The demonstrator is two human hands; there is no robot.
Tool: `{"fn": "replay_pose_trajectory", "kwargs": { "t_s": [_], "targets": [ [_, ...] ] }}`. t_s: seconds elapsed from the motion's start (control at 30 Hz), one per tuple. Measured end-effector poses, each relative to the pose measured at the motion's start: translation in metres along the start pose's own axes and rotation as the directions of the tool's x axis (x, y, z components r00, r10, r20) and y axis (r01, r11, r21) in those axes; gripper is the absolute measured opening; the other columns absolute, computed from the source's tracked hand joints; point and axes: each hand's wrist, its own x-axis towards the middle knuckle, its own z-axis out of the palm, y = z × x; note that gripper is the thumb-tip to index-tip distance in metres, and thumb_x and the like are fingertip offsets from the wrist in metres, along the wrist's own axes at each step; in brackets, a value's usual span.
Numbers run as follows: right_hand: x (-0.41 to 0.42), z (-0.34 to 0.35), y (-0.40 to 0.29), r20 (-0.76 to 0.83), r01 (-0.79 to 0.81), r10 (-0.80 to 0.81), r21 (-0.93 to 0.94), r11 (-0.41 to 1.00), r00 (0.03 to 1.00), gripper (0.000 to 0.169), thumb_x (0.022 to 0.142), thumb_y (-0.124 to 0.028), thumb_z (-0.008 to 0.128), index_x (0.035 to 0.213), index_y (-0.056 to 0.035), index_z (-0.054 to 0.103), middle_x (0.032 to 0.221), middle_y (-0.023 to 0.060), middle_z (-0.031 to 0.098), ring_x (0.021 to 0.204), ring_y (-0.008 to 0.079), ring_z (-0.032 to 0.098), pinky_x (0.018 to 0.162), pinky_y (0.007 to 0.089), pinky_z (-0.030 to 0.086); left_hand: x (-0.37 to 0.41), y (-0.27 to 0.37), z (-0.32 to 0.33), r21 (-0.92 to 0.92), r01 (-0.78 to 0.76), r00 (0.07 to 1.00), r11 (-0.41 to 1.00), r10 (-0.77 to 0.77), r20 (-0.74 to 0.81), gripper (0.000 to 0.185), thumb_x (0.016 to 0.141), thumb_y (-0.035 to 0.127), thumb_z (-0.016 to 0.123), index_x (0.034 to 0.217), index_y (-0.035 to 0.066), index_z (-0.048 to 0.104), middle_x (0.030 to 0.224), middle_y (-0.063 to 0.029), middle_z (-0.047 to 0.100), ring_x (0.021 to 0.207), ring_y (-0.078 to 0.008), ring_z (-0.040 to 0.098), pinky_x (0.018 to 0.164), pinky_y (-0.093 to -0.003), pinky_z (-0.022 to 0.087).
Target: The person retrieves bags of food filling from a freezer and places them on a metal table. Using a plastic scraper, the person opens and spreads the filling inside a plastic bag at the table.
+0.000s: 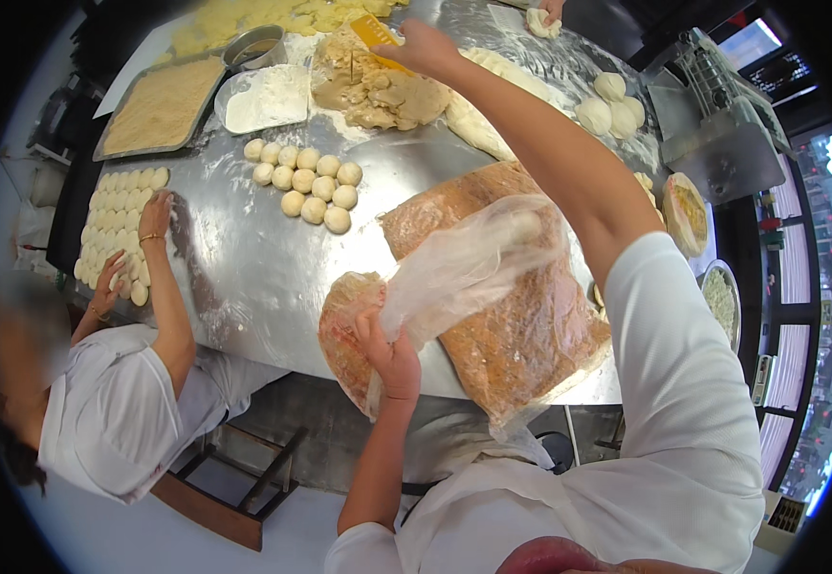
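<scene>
My right hand (427,49) reaches to the far side of the table, gripping a yellow plastic dough scraper (379,39). The scraper is at the top of a large crumbly tan mass of dough or filling (387,93). Close to the table's front edge, my left hand (391,359) holds a clear plastic bag (470,265). Reddish-brown stuff (348,312) shows in plastic beside those fingers. Under the loose plastic lies a broad flat slab of brown filling (516,344), wrapped in clear film. Pale dough (477,125) lies partly behind my right forearm.
At the left, a co-worker's hands (156,214) touch rows of small dough pieces (118,215). Several dough balls (308,183) sit mid-table. Beyond are a flour scoop or tray (265,100), a crumb-filled tray (161,107) and a metal ring (254,49). Another person's hand (552,8) holds dough.
</scene>
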Motion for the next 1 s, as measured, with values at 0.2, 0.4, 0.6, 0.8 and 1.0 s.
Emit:
{"fn": "replay_pose_trajectory", "kwargs": {
  "t_s": [0.2, 0.4, 0.6, 0.8, 1.0],
  "targets": [
    [0.042, 0.040, 0.011, 0.016, -0.092, 0.092, 0.005, 0.996, 0.996, 0.053, 0.084, -0.052, 0.069, 0.103, -0.0036, 0.072, 0.096, 0.0164, 0.073, 0.089, 0.0275, 0.072, 0.074, 0.0411, 0.056, 0.023, -0.024, -0.001, 0.239, -0.181, 0.983, 0.954, 0.169, 0.070, 0.025, 0.079, 0.003, 0.054, 0.102, -0.008, 0.056, 0.104, -0.0203, 0.052, 0.104, -0.0409, 0.046, 0.097, -0.0493, 0.037],
    [0.035, 0.007, 0.042, -0.012, -0.124, 0.142, 0.423, 0.898, 0.990, 0.022, 0.090, -0.019, 0.066, 0.102, -0.0011, 0.068, 0.092, 0.0093, 0.069, 0.081, 0.0180, 0.065, 0.069, 0.0307, 0.053, 0.023, -0.026, 0.002, 0.218, -0.177, 0.984, 0.960, 0.167, 0.063, 0.023, 0.081, 0.005, 0.054, 0.100, -0.008, 0.057, 0.104, -0.0209, 0.053, 0.105, -0.0408, 0.047, 0.097, -0.0492, 0.037],
    [-0.022, -0.020, 0.053, -0.057, -0.008, 0.323, 0.981, 0.195, 0.945, 0.021, 0.092, -0.014, 0.064, 0.107, -0.0005, 0.062, 0.102, 0.0104, 0.067, 0.093, 0.0217, 0.066, 0.077, 0.0347, 0.054, 0.017, -0.039, 0.012, 0.184, -0.098, 0.995, 0.978, 0.098, 0.010, 0.029, 0.084, 0.004, 0.053, 0.110, -0.006, 0.060, 0.106, -0.0209, 0.054, 0.108, -0.0411, 0.047, 0.100, -0.0503, 0.036],
    [-0.132, -0.045, 0.101, 0.112, -0.030, 0.291, 0.962, -0.271, 0.950, 0.031, 0.094, -0.010, 0.063, 0.123, -0.0003, 0.056, 0.117, 0.0100, 0.065, 0.107, 0.0242, 0.065, 0.092, 0.0368, 0.055, 0.017, -0.034, 0.016, -0.157, 0.051, 0.988, 0.986, -0.073, -0.134, 0.039, 0.092, 0.010, 0.050, 0.126, -0.009, 0.057, 0.122, -0.0181, 0.059, 0.111, -0.0308, 0.057, 0.096, -0.0418, 0.044],
    [-0.390, -0.108, 0.074, -0.188, -0.085, 0.532, 0.891, 0.446, 0.826, 0.032, 0.089, -0.013, 0.072, 0.115, 0.0013, 0.061, 0.102, 0.0061, 0.068, 0.089, 0.0159, 0.065, 0.082, 0.0321, 0.053, 0.024, -0.031, 0.008, -0.497, 0.233, 0.919, 0.836, -0.356, -0.168, 0.051, 0.096, 0.024, 0.050, 0.137, -0.007, 0.046, 0.131, -0.0144, 0.056, 0.118, -0.0264, 0.055, 0.100, -0.0357, 0.045]
  ]
}}
